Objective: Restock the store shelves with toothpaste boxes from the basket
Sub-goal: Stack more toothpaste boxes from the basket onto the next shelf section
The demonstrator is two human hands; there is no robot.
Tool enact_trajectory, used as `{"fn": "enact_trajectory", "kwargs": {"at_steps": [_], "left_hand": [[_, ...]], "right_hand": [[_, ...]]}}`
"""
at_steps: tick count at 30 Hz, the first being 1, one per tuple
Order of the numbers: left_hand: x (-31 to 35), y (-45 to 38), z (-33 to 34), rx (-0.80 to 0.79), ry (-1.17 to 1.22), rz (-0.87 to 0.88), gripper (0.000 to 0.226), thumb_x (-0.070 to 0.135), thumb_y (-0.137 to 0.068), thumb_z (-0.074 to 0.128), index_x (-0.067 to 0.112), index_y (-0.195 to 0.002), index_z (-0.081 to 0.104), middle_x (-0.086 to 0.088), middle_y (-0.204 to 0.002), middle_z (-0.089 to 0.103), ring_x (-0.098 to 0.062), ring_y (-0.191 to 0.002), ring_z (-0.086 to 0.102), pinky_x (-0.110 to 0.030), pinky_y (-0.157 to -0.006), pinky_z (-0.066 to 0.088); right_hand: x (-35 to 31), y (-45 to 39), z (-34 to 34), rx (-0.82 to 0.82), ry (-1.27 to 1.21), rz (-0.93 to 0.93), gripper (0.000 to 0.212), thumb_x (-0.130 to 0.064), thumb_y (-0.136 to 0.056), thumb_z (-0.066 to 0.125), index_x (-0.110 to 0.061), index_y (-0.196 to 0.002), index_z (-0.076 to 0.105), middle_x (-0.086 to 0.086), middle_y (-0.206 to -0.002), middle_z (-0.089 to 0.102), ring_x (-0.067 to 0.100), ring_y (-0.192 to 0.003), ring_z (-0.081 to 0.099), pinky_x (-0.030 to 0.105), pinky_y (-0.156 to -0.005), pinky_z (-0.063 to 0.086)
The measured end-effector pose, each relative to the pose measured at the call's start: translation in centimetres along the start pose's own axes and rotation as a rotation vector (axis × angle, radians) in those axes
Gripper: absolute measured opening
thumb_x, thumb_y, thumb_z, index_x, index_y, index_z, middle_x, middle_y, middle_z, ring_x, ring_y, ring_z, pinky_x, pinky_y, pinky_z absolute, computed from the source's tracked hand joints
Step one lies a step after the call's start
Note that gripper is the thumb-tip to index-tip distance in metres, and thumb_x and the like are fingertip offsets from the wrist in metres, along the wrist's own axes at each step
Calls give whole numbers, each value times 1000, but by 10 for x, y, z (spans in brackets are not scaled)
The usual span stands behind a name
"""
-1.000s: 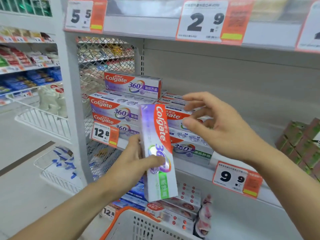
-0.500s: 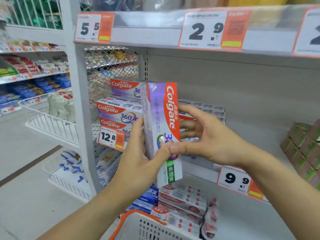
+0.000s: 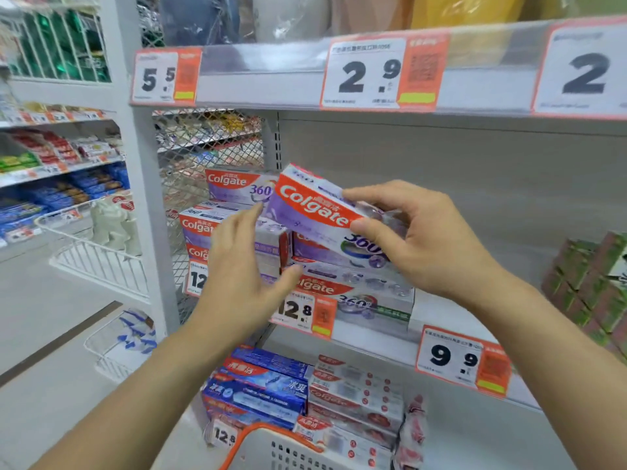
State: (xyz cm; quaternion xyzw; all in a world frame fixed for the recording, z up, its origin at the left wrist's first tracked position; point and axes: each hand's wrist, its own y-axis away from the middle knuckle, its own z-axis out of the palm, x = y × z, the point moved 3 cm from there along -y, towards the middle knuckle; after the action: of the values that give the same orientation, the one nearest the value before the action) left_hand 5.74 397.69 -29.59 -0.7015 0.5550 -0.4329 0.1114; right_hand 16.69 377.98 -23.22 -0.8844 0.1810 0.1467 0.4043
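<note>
Now toothpaste box (image 3: 315,212) in R hand (image 3: 431,245).

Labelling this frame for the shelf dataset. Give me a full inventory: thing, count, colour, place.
held toothpaste box: one, purple-white with red band, tilted above the stack
stacked toothpaste boxes: several, purple-white, middle shelf left
blue toothpaste boxes: several, blue, lower shelf left
red-white toothpaste boxes: several, lower shelf, right of the blue ones
green boxes: several, green-brown, middle shelf far right
price tags: several, white and orange, shelf edges
basket: one, white with orange rim, bottom centre
left hand: open, beside the held box
right hand: grips the held box
</note>
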Motion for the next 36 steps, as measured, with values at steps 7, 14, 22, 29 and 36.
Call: {"fn": "enact_trajectory", "kwargs": {"at_steps": [7,14,22,29,36], "left_hand": [[-28,-28,17,-99,-194,185,99,45,-80,78,24,-158,21,-1,-159,31,-26,-150,20,-47,-123,16],[-34,-27,37,-116,-246,270,72,37,-82,76,29,-147,45,2,-151,47,-25,-146,32,-53,-123,9],[-33,-32,37,-116,-279,257,71,31,-84,76,32,-147,44,6,-152,44,-21,-145,29,-49,-121,6],[-30,-32,37,-168,-288,227,72,24,-89,72,31,-151,37,7,-155,38,-20,-148,21,-48,-121,1],[-26,-31,36,-199,-377,220,74,33,-91,69,30,-154,31,3,-161,29,-23,-152,13,-54,-121,-3]], "right_hand": [[8,4,25,-203,463,54,34,-42,-97,57,-27,-126,67,-5,-124,68,22,-116,59,42,-95,49],[16,1,12,-482,585,145,75,-65,-74,73,-42,-140,48,-12,-151,44,18,-139,37,46,-114,33],[31,12,-14,-572,527,233,107,-49,-62,90,-40,-152,33,-15,-159,33,8,-144,33,18,-111,23],[39,21,-10,-510,530,197,101,-46,-69,86,-40,-153,30,-11,-160,31,10,-144,36,17,-112,25],[54,41,0,-504,480,197,102,-47,-84,71,-37,-158,1,-8,-167,1,21,-154,-1,40,-126,9]]}}
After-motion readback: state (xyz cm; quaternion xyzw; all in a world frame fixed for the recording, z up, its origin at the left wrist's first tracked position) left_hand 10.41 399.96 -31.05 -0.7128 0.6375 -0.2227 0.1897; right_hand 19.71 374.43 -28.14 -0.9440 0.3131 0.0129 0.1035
